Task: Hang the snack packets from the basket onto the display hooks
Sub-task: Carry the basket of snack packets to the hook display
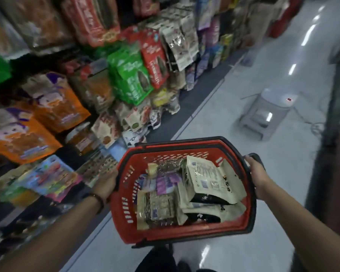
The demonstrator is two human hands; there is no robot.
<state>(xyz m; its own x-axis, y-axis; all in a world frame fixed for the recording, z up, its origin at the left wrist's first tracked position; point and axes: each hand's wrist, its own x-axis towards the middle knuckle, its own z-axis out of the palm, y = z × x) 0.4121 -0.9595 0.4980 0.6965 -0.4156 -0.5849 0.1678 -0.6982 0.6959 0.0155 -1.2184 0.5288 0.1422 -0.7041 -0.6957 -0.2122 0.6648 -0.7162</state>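
Note:
A red plastic basket [126, 197] with a black rim hangs in front of me above the shop floor. My left hand [106, 185] grips its left rim and my right hand [256, 173] grips its right rim at the black handle. Inside lie several snack packets: a cream and black packet [206, 183] on top at the right, a clear seed packet [155, 209] at the left, a purple packet [163, 183] behind it. The display rack [130, 75] to my left is hung with green, red, orange and beige packets. The hooks themselves are hidden by the packets.
A grey plastic step stool [263, 116] stands on the glossy floor ahead at the right. A dark shelf base strip [175, 114] runs along the foot of the rack. My dark shoes [161, 260] show at the bottom edge.

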